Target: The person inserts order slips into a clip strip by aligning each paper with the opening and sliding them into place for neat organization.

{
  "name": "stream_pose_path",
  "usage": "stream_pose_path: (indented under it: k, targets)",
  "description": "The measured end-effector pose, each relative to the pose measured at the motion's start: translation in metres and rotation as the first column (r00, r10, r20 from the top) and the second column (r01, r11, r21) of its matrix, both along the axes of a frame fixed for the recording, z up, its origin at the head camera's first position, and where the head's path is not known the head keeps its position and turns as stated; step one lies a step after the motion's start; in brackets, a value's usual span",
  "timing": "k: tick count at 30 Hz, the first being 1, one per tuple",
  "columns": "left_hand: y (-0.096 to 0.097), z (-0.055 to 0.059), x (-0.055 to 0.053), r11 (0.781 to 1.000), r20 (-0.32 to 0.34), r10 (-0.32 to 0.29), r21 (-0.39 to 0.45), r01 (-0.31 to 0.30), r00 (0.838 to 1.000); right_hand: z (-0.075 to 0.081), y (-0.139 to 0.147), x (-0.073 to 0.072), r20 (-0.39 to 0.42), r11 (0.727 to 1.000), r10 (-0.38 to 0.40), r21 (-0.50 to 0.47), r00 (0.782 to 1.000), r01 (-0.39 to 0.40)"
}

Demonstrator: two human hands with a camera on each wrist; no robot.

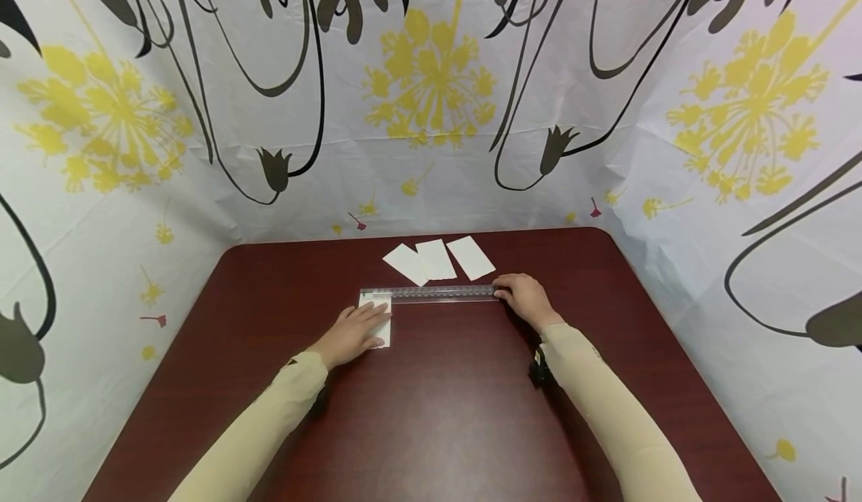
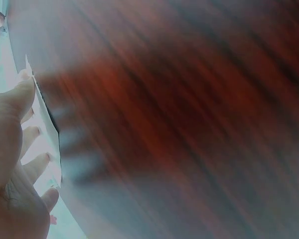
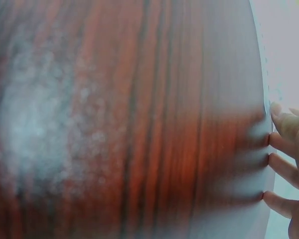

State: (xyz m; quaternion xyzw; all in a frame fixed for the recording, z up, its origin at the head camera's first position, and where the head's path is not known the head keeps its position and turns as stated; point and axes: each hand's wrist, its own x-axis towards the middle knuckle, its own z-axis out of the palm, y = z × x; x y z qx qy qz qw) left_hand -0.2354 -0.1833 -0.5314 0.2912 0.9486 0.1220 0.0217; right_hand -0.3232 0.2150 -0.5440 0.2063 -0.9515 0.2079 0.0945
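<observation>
A white paper card [image 1: 384,334] lies on the table with its far edge under the left end of a clear plastic ruler [image 1: 444,294]. Over this card my left hand [image 1: 353,332] is spread, its fingers pressing it flat. The left wrist view shows the left thumb [image 2: 21,94] at the card's near edge and the fingers spread along it. At the ruler's right end, my right hand [image 1: 527,298] pinches it between thumb and forefinger. Other right-hand fingers [image 3: 284,169] touch the tabletop in the right wrist view.
Beyond the ruler lie three white cards, a left one [image 1: 405,265], a middle one [image 1: 436,260] and a right one [image 1: 471,258]. The dark red wooden table [image 1: 458,412] has rounded far corners. Flower-patterned white cloth [image 1: 431,180] hangs behind it and on both sides.
</observation>
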Motion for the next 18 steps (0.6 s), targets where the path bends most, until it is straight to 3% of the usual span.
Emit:
stream_pose_path:
  k: [18]
  targets:
    - [0.0078, 0.0017, 0.0006, 1.0, -0.002, -0.016, -0.013, 0.016, 1.0, -0.0016, 0.0007, 0.0001, -0.01, 1.0, 0.003, -0.01, 1.0, -0.004]
